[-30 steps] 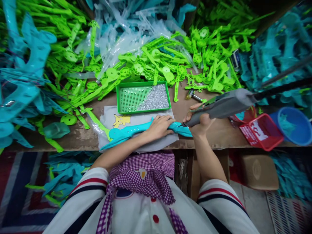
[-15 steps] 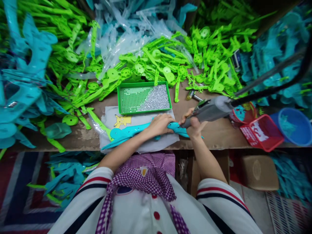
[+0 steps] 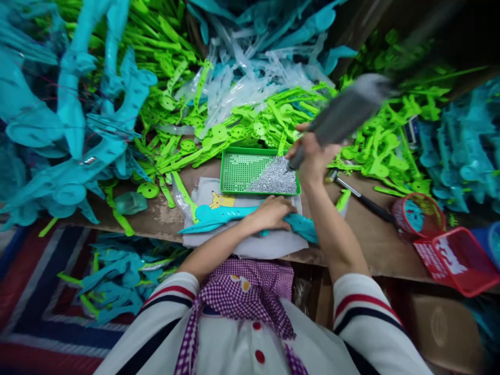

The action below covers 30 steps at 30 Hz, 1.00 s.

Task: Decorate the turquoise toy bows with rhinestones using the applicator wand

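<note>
Your left hand (image 3: 272, 215) lay flat, pinning the teal part (image 3: 230, 214) to the cloth (image 3: 273, 244); it looked light, stiff and slick. Your right hand (image 3: 312, 156) gripped the driver (image 3: 344, 114), tip over the tray (image 3: 242, 172) of screws.

A single head-worn camera looks forward and steeply down from above the person's chest, taking in the wooden workbench (image 3: 164, 219) at close range — both forearms run up from the bottom edge. The wide lens bends the scene at its borders, and the striped floor mat (image 3: 35, 323) shows lower left. There is only this one view — tilted slightly to the right.
</note>
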{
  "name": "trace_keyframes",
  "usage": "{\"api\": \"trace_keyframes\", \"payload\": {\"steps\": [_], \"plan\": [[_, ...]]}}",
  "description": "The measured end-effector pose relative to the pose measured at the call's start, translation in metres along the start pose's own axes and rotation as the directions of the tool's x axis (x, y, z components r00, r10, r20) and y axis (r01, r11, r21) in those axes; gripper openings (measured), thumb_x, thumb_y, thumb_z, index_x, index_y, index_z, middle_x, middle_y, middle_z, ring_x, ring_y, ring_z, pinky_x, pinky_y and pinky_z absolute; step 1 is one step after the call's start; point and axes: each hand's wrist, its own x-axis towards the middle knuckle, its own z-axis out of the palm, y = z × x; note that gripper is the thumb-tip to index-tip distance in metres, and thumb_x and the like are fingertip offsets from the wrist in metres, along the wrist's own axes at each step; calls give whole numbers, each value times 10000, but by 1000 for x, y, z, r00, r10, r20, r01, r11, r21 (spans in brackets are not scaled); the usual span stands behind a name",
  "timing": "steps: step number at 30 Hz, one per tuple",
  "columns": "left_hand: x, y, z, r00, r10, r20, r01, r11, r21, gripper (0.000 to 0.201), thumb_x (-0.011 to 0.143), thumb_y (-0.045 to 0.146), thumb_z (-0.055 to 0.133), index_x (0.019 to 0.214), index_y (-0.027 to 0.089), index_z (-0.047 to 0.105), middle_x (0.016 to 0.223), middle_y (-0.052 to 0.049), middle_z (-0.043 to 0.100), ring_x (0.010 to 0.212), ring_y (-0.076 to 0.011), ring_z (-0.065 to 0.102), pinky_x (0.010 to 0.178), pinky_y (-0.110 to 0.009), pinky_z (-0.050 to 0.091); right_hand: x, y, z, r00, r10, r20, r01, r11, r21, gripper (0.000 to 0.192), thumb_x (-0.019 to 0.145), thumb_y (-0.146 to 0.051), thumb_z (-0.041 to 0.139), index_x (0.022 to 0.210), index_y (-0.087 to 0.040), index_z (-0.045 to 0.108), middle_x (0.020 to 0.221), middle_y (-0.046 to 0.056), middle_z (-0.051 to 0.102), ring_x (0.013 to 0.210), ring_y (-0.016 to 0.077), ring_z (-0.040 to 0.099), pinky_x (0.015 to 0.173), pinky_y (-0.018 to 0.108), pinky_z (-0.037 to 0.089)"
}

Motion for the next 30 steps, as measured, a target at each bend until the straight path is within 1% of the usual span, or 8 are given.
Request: {"api": "trace_keyframes", "payload": {"steps": [3, 5, 8, 12, 19, 24, 27, 30], "plan": [[-2, -3, -1, 1000, 4, -12, -4, 1000, 1, 422, 880, 428, 726, 1254, 242, 671, 1190, -72, 690, 1188, -276, 583, 955, -412, 445, 28, 44, 37, 999, 21, 25, -20, 1000, -4, 544, 735, -783, 618, 849, -251, 631, 547, -45, 496, 491, 156, 596, 467, 309, 494], [-3, -5, -1, 1000, 5, 2, -6, 1000, 8, 429, 879, 437, 723, 1259, 245, 667, 1192, -75, 686, 1181, -280, 585, 945, -414, 455, 38, 67, 49, 1000, 1, -3, -1, 1000, -5, 541, 724, -786, 625, 809, -251, 620, 514, -62, 475, 437, 141, 554, 443, 310, 489], [-3, -5, -1, 1000, 11, 6, -11, 1000, 14, 441, 881, 452, 717, 1261, 236, 658, 1213, -83, 676, 1180, -282, 584, 949, -414, 462, 47, 87, 52, 999, -30, -38, 29, 999, -26, 536, 727, -781, 626, 783, -249, 619, 489, -76, 453, 409, 137, 532, 451, 327, 509], [-3, -5, -2, 1000, 12, 24, -13, 1000, 11, 434, 893, 461, 704, 1246, 214, 655, 1216, -90, 674, 1165, -271, 594, 943, -386, 465, 51, 96, 48, 997, -52, -60, 49, 998, -39, 505, 773, -746, 612, 774, -241, 612, 490, -70, 459, 422, 145, 554, 464, 330, 507], [-2, -5, -2, 1000, 17, 16, -17, 1000, 0, 468, 867, 453, 735, 1245, 190, 651, 1203, -99, 672, 1157, -271, 588, 930, -373, 462, 51, 102, 44, 997, -52, -50, 49, 997, -51, 503, 783, -748, 598, 759, -246, 575, 475, -76, 420, 445, 154, 581, 442, 300, 468], [-1, -7, 0, 1000, 4, 19, -5, 1000, 12, 416, 888, 466, 696, 1239, 249, 649, 1210, -71, 672, 1164, -269, 585, 928, -385, 469, 53, 97, 47, 998, -47, -34, 44, 995, -88, 584, 792, -795, 529, 938, -241, 642, 574, -47, 478, 562, 177, 645, 532, 338, 530], [-1, -10, 2, 1000, 8, 9, -8, 1000, 5, 424, 875, 480, 710, 1223, 244, 659, 1180, -68, 677, 1155, -271, 592, 908, -380, 472, 57, 72, 45, 996, -53, -69, 48, 996, -75, 643, 773, -822, 513, 1035, -253, 655, 578, -48, 470, 540, 167, 627, 517, 315, 510], [-1, -12, 2, 1000, 24, -13, -25, 999, -21, 450, 851, 470, 742, 1223, 230, 666, 1159, -68, 684, 1131, -271, 606, 880, -376, 477, 48, 28, 21, 987, -106, -124, 106, 994, -3, 567, 812, -765, 520, 1025, -258, 658, 543, -65, 447, 433, 117, 523, 447, 262, 434]]}}
